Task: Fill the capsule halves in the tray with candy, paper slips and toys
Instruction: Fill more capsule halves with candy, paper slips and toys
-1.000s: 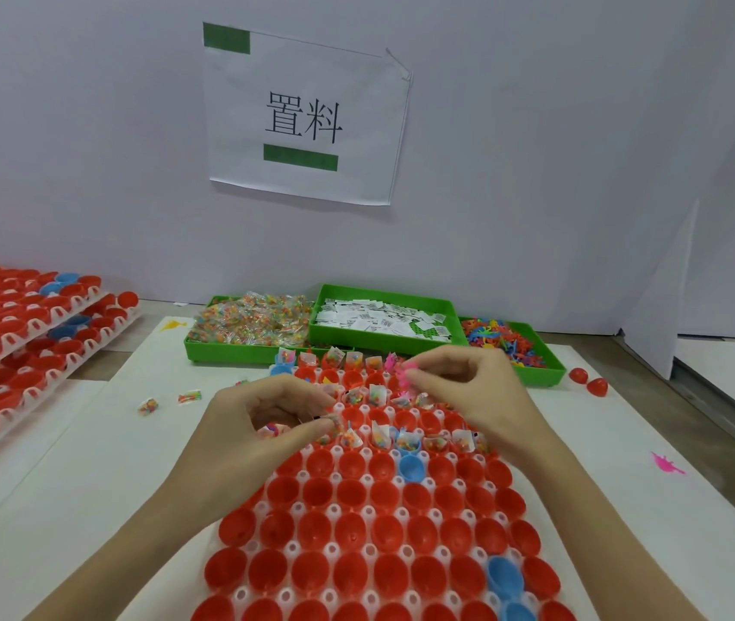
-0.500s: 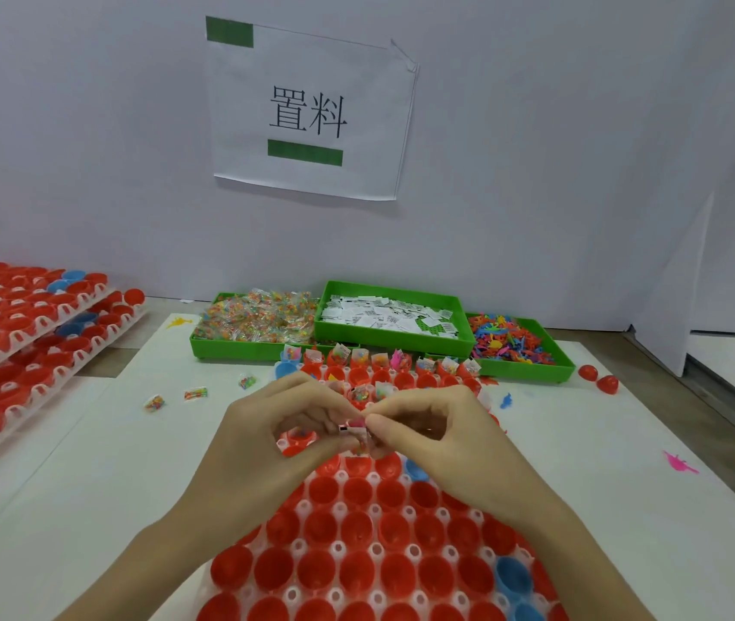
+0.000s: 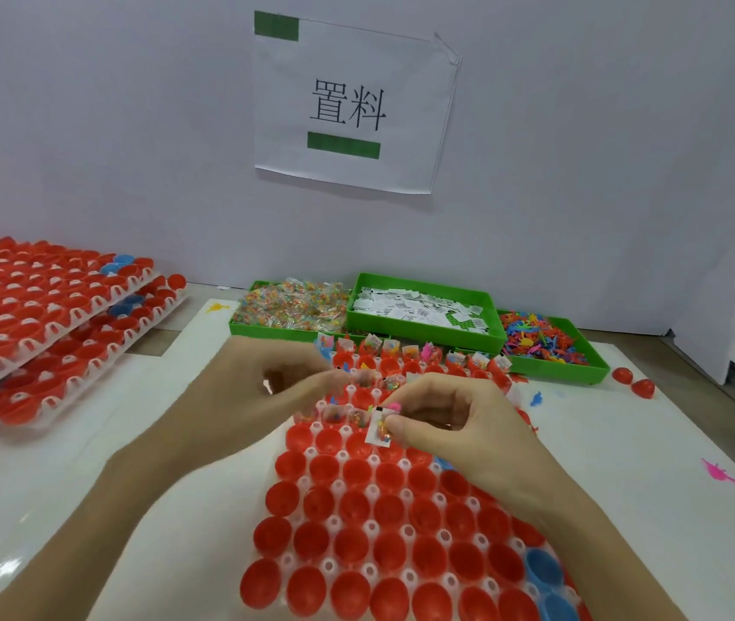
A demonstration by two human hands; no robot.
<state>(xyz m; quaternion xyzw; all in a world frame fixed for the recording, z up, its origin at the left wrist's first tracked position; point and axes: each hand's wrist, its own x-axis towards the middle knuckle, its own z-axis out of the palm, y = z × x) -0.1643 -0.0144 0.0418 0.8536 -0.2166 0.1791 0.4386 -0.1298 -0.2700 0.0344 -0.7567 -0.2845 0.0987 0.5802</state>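
A white tray [image 3: 370, 526] of red capsule halves, with a few blue ones, lies in front of me. Its far rows hold candy, slips and toys; the near rows are bare. My right hand [image 3: 459, 434] pinches a small bundle [image 3: 381, 430] of a paper slip, a candy packet and a pink toy above the third or fourth row. My left hand [image 3: 244, 405] hovers to the left of it with its fingers curled; it is blurred and I cannot make out anything in it. Three green bins stand behind: candy [image 3: 294, 307], paper slips [image 3: 423, 309], toys [image 3: 544, 340].
Stacked trays of red capsule halves [image 3: 43, 316] sit at the left. Two loose red halves [image 3: 634, 383] lie right of the toy bin. A pink toy [image 3: 719, 472] and a blue toy [image 3: 535, 398] lie on the white mat. A wall with a paper sign stands behind.
The hands met at the tray's middle, then parted. My right hand now carries the bundle alone, lower and to the right; my left hand has drawn back left.
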